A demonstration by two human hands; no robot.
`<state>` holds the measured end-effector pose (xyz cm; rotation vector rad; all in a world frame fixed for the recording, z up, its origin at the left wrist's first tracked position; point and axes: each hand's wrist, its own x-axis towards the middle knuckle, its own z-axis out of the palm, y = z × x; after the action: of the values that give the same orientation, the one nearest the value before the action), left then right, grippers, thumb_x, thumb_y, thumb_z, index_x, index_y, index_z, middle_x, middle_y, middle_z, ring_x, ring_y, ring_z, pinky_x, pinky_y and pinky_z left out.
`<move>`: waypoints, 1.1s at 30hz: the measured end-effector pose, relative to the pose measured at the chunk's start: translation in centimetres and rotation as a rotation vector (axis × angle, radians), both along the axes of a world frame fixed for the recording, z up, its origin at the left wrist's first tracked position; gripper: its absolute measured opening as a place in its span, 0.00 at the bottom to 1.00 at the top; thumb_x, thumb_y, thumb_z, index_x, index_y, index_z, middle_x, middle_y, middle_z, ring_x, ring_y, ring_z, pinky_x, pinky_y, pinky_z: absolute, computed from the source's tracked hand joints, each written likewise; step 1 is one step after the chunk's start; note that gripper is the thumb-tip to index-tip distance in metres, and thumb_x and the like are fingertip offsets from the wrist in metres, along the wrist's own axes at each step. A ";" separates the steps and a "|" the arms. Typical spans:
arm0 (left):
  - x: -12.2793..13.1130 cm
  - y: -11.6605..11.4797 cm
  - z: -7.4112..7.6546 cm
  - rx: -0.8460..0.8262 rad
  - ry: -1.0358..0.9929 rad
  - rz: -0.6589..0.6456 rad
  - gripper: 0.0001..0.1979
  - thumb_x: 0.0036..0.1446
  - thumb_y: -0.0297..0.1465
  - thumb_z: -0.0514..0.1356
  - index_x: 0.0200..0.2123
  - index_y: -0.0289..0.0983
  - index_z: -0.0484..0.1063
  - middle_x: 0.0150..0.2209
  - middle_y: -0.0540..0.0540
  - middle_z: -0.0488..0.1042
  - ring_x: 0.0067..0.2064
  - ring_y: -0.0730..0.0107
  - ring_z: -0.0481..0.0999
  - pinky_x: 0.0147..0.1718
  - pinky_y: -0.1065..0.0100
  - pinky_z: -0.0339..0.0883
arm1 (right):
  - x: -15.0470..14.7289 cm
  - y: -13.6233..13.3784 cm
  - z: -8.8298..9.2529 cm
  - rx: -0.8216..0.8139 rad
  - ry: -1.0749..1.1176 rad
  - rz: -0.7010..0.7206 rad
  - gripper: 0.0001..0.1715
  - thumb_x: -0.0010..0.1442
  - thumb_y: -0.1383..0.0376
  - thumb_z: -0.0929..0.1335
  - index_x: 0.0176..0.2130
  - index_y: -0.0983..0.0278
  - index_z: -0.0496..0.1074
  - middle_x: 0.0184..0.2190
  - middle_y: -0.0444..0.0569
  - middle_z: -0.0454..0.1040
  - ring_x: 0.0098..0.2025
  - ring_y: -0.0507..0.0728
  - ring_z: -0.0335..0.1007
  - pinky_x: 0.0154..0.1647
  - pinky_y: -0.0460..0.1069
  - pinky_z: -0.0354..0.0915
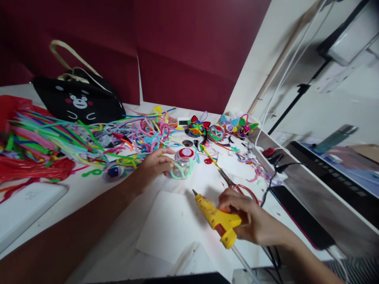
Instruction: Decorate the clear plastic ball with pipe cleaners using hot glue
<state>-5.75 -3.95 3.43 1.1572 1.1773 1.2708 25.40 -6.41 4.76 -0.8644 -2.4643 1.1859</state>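
Note:
A yellow hot glue gun (217, 217) is gripped in my right hand (248, 217), its nozzle pointing up and to the left and a clear glue stick coming out of its back end. My left hand (158, 163) has its fingers bent round the left side of a clear plastic ball (181, 169) with pale green pipe cleaner on it. Just behind that ball is a round piece with a red and pink disc (186, 153). Orange-handled scissors (231, 182) lie beyond my right hand. White paper (166, 225) lies below the glue gun.
Heaps of coloured pipe cleaners (56, 136) cover the left and back. Several decorated balls (197, 127) stand at the back right. A black bag (79, 98) leans behind, a white box (28, 209) sits left, a phone (302, 217) and cables lie right.

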 end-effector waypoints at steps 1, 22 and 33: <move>-0.1 0.0 0.0 -0.010 -0.021 0.001 0.21 0.45 0.29 0.66 0.44 0.36 0.69 0.28 0.52 0.75 0.24 0.75 0.68 0.26 0.71 0.60 | 0.1 0.0 -0.2 0.021 -0.016 0.009 0.16 0.52 0.67 0.73 0.41 0.62 0.71 0.43 0.52 0.67 0.37 0.55 0.64 0.35 0.48 0.61; -0.2 0.3 0.5 -0.195 -0.365 -0.003 0.18 0.48 0.21 0.64 0.44 0.35 0.71 0.28 0.49 0.78 0.29 0.72 0.77 0.31 0.73 0.73 | -2.9 3.0 0.9 -0.101 0.178 -0.282 0.17 0.60 0.59 0.68 0.47 0.66 0.73 0.40 0.52 0.74 0.35 0.54 0.68 0.35 0.50 0.64; -0.1 -0.6 1.3 -0.172 -0.396 -0.058 0.19 0.49 0.23 0.64 0.46 0.36 0.71 0.37 0.45 0.79 0.33 0.69 0.79 0.31 0.71 0.74 | -7.7 5.1 0.1 -0.753 0.577 -0.270 0.22 0.46 0.57 0.77 0.38 0.67 0.73 0.23 0.43 0.74 0.25 0.48 0.67 0.23 0.43 0.56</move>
<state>-5.81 -4.52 4.73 0.7642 0.9294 1.2574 17.74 -1.32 4.89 -0.8200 -1.3940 1.9458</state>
